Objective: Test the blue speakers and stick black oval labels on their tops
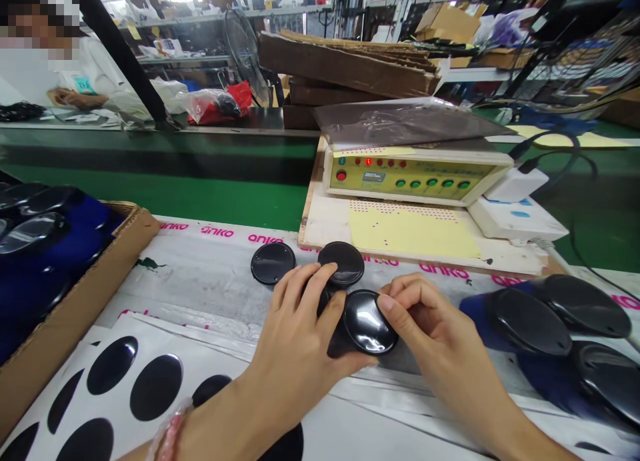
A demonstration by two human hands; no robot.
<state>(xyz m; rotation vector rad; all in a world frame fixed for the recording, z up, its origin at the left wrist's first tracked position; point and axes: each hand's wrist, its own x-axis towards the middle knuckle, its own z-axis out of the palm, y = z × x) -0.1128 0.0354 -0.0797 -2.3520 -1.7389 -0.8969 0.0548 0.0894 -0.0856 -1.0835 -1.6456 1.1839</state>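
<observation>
In the middle of the bench, a piece with a glossy black round top (371, 322) sits between my two hands. My left hand (297, 321) curves round its left side, with the thumb along its near edge and the fingers reaching toward a second black round-topped piece (345, 262). My right hand (435, 328) pinches the right rim of the glossy top with thumb and forefinger. Whether that top is a loose disc or fixed to the piece, I cannot tell. Another black round-topped piece (273, 262) stands left of these. Sheets with black round stickers (157, 387) lie under my left forearm.
Blue pieces with black tops (533, 321) stand at right. A cardboard box (75, 301) at left holds similar ones. Behind the hands are a panel box with buttons (405, 176), a yellow dotted sheet (413, 228) and a white adapter (520, 211). Across the green conveyor (225, 194) is another person (95, 68).
</observation>
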